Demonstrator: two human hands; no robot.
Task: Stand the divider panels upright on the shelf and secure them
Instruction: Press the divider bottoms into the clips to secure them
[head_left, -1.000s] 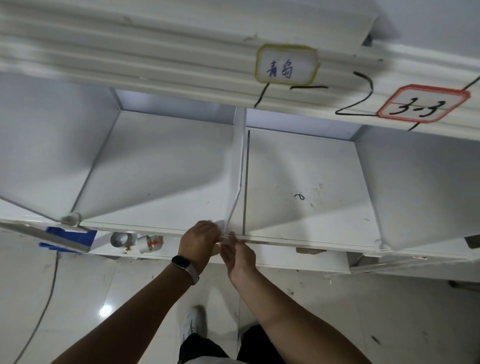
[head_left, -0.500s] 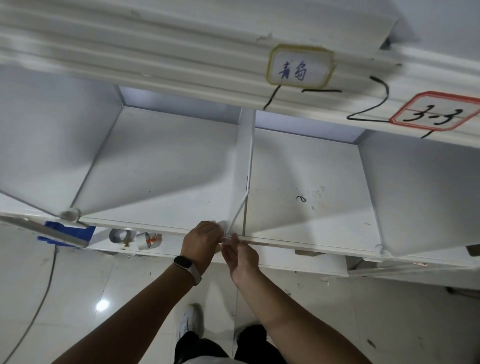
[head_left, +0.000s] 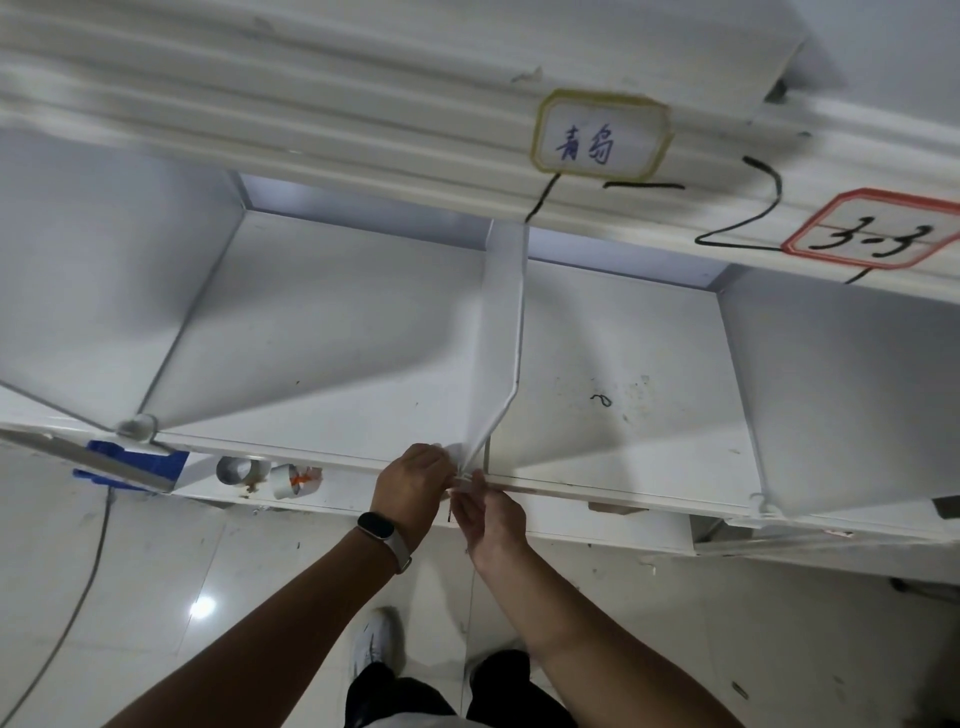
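At shelf front lip (head_left: 597, 488): both hands met.
L hand (head_left: 413, 486): pinched divider panel (head_left: 501, 332) bottom corner.
R hand (head_left: 491, 517): fingers closed on small white piece, unclear what.
Room: bays either side open.

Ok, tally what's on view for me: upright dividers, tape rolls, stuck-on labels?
Divider panels upright: 3, left, middle, right
Tape rolls: 2, and
Labels: 2, yellow-bordered, red-bordered
Total: 7

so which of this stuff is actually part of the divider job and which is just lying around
In use:
middle divider
shelf
left hand
right hand

Lying about:
two tape rolls and, lower shelf
blue bin
floor cable
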